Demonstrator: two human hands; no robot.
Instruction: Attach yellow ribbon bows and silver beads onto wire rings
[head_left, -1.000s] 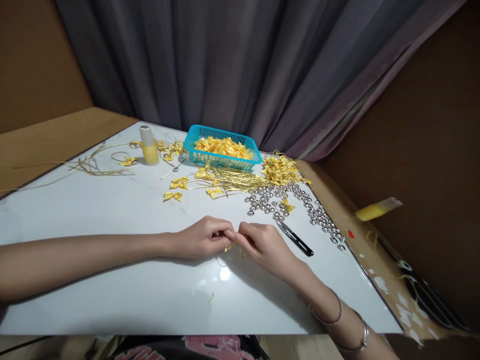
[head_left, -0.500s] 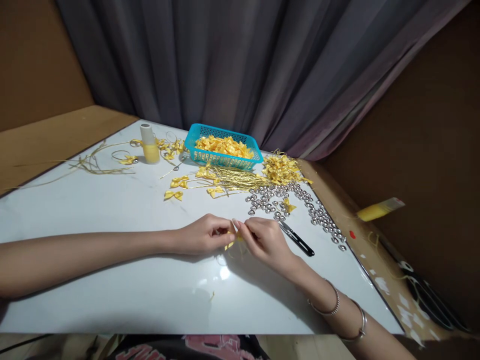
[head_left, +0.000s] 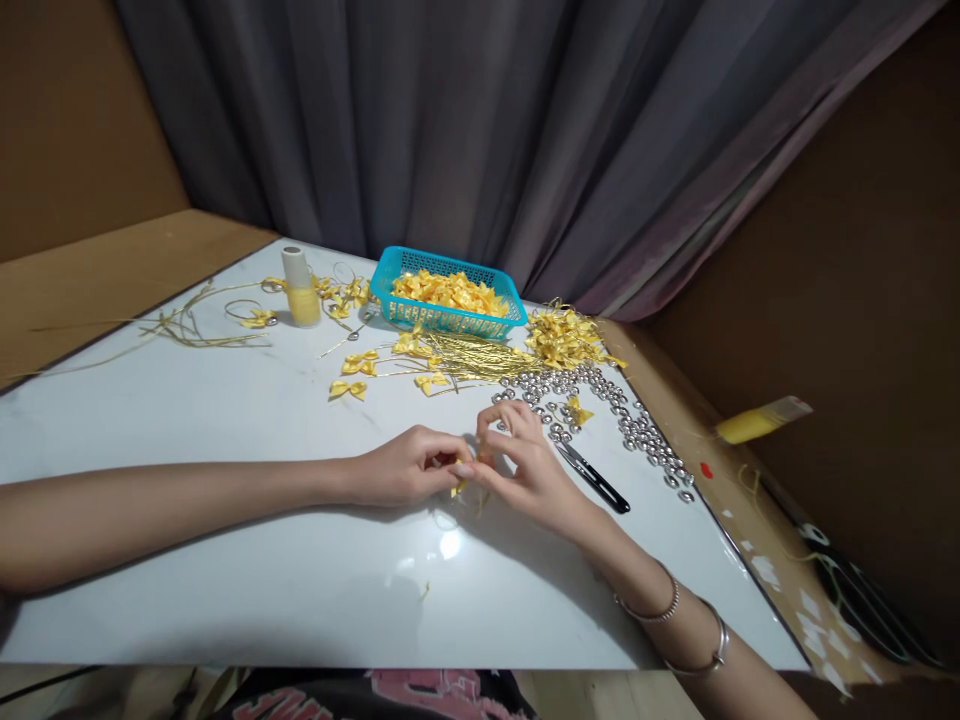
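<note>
My left hand (head_left: 412, 466) is closed in a pinch on a small yellow ribbon bow (head_left: 458, 488), mostly covered by the fingers. My right hand (head_left: 525, 465) meets it from the right, thumb against the left fingertips and the other fingers arched around the bow's far side. Thin yellow strands hang under the fingertips. Just right of my right hand lie black-handled thread snips (head_left: 594, 478). Beyond it are scattered silver beads or buttons (head_left: 525, 390) and one loose yellow bow (head_left: 577, 411).
A blue basket (head_left: 457, 322) of yellow bows stands at the back. Gold wire ties (head_left: 476, 358) and a pile of bows (head_left: 566, 337) lie before it. A yellow thread spool (head_left: 303, 295) stands left; another spool (head_left: 761, 420) and large scissors (head_left: 862, 590) are at right.
My right hand's fingers have lifted and spread into an arch, and its thumb has moved left and down onto the left fingertips. My left hand has stayed nearly still.
</note>
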